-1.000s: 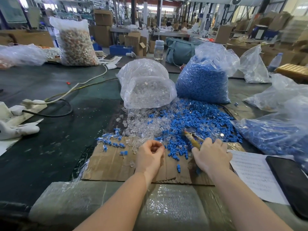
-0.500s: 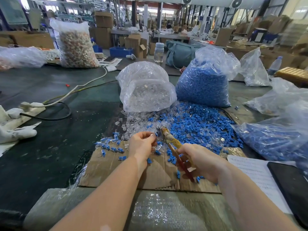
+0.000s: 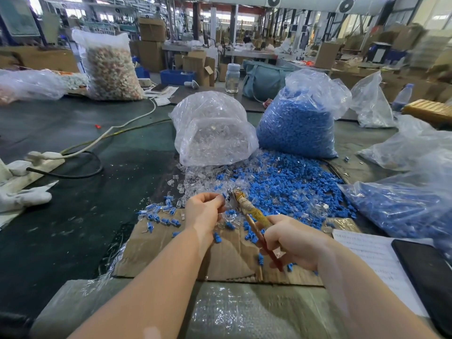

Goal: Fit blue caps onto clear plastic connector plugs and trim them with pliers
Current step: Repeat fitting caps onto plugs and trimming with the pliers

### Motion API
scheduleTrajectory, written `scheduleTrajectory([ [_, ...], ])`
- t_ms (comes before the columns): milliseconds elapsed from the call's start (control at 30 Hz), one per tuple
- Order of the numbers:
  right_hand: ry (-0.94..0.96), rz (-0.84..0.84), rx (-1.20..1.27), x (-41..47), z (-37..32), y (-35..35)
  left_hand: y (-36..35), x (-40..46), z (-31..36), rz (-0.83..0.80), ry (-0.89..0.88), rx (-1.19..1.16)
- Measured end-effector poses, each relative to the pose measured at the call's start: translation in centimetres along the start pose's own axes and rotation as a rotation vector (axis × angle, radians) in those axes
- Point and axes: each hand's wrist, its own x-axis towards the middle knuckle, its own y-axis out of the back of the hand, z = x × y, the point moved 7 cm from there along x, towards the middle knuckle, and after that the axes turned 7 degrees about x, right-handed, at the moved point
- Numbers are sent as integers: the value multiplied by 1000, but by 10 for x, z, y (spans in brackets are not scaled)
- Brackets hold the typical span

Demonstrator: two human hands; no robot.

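Warehouse clutter fills the top of the frame; below it our dark desk carries a bag of blue caps and a bag of clear plugs, loose pieces spilling toward the cardboard sheet at lower centre. Our right hand grips the pliers by the handles, their nose at the capped plug pinched in our left hand. We judge it light, stiff and slippery, best held by its body

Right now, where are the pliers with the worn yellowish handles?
The pliers are in the right hand, centre of the head view, over the cardboard sheet, their tip meeting the left hand.
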Motion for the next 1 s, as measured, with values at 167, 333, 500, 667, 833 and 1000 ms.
scheduleTrajectory([
  [167,-7,2,-21,0,0,0,0,-1,1,-6,16,-20],
  [333,-4,-2,1,-1,0,-2,0,-2,2,-5,23,-18],
  [500,3,-26,14,-2,-2,-4,-1,-2,5,8,18,10],
  [667,11,-29,-18,-4,-4,-6,-1,-1,4,23,30,16],
  [833,26,-34,-48,-7,-6,-7,-3,3,0,23,98,-46],
  [1000,30,-28,-117,-6,-8,-8,-3,2,-2,11,190,-146],
])
